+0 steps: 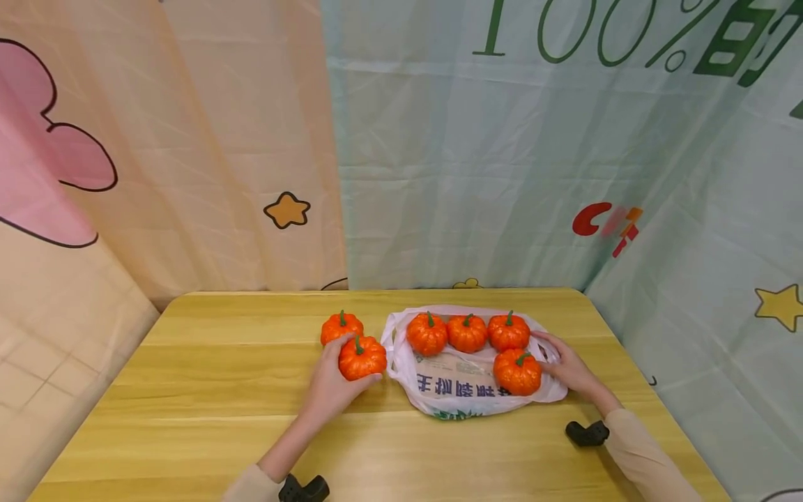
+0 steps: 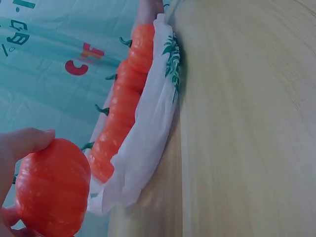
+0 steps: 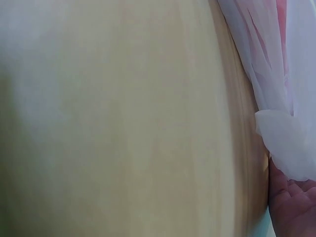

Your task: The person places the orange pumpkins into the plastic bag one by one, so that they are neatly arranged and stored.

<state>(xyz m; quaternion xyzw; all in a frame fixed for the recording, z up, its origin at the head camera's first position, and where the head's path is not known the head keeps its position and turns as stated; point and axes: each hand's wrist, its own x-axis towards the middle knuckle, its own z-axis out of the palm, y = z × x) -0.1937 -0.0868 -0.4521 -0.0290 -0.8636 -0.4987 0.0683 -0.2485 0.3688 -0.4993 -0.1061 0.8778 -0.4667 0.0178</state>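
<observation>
My left hand (image 1: 332,380) grips a small orange pumpkin (image 1: 362,358) with a green stem, to the left of the bag. The same pumpkin (image 2: 53,187) fills the lower left of the left wrist view, with thumb and fingers around it. Just behind it stands a second pumpkin (image 1: 339,326), partly covered. A white plastic bag (image 1: 433,404) lies opened out on the table, with several pumpkins (image 1: 467,333) in it. My right hand (image 1: 574,369) holds the bag's right edge; in the right wrist view the bag (image 3: 284,143) hides part of its fingers (image 3: 279,185).
The wooden table (image 1: 219,390) spans the front, its far edge close to a printed cloth backdrop (image 1: 439,174). More cloth hangs at the left and right sides. A black wrist mount (image 1: 587,434) sits at the right cuff, another (image 1: 304,488) at the left.
</observation>
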